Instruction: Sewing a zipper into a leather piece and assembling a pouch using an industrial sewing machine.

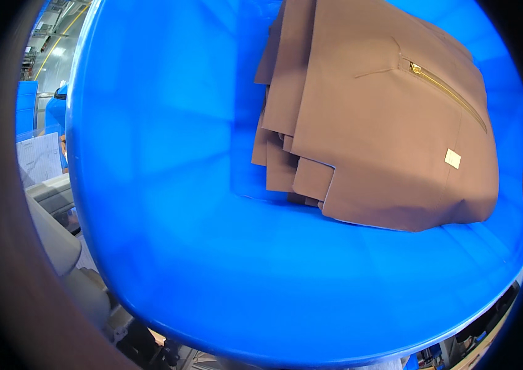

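Observation:
A stack of brown panels [378, 117], apparently leather or similar, lies in a large blue plastic tub [169, 271], filling much of its right side. The top panel carries a gold zipper [446, 92] with a metal pull and a small pale square label [452, 158]. Its lower right part is rounded and slightly creased, and several layered edges show along the left of the stack. Neither of my hands is in view.
Beyond the tub's left rim are a paper sheet [38, 159], another blue container [27, 102], pale grey machine parts [58, 234] and a strip of floor with a yellow line [53, 49]. Dark objects [141, 342] lie below the near rim.

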A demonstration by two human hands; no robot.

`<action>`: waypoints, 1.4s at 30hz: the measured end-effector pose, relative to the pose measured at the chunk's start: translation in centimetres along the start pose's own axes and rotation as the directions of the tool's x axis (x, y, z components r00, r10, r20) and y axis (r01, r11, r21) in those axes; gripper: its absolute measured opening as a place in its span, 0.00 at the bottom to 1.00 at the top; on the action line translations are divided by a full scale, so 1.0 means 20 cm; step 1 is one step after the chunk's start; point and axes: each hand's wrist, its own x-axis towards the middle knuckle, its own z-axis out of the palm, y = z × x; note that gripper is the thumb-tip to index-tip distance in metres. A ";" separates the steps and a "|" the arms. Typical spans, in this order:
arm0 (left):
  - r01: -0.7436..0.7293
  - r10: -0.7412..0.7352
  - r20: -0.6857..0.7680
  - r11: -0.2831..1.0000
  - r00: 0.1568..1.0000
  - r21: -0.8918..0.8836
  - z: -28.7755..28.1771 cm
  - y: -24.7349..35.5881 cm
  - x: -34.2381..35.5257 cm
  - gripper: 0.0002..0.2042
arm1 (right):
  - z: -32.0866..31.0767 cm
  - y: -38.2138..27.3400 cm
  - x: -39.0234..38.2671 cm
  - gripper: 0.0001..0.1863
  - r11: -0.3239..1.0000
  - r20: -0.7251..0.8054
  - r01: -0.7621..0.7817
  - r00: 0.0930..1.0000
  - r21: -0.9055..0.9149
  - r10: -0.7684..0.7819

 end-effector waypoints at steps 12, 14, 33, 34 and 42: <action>-0.066 0.062 -0.082 0.996 0.995 -0.055 -0.03 -0.06 -0.11 0.31 | -0.26 0.04 -0.06 0.17 0.993 -0.140 -0.073 0.986 0.093 0.086; -0.080 0.072 -0.105 0.995 0.992 -0.068 -0.04 -0.10 -0.18 0.31 | -0.33 0.05 -0.06 0.17 0.990 -0.182 -0.083 0.978 0.116 0.103; -0.154 0.149 -0.057 0.982 0.987 -0.105 -0.15 -0.11 -0.14 0.42 | -0.88 -0.36 -0.40 0.11 0.799 0.003 0.509 0.844 -0.321 -0.536; -0.202 0.200 -0.084 0.979 0.976 -0.017 -0.15 -0.11 -0.14 0.47 | -0.99 -0.43 -0.49 0.10 0.817 0.064 0.568 0.823 -0.099 -0.565; -0.287 0.194 -0.448 0.946 0.873 -0.150 -0.11 -0.03 -0.17 0.39 | -1.87 -0.99 -1.73 0.09 0.558 0.435 0.819 0.457 0.132 -0.775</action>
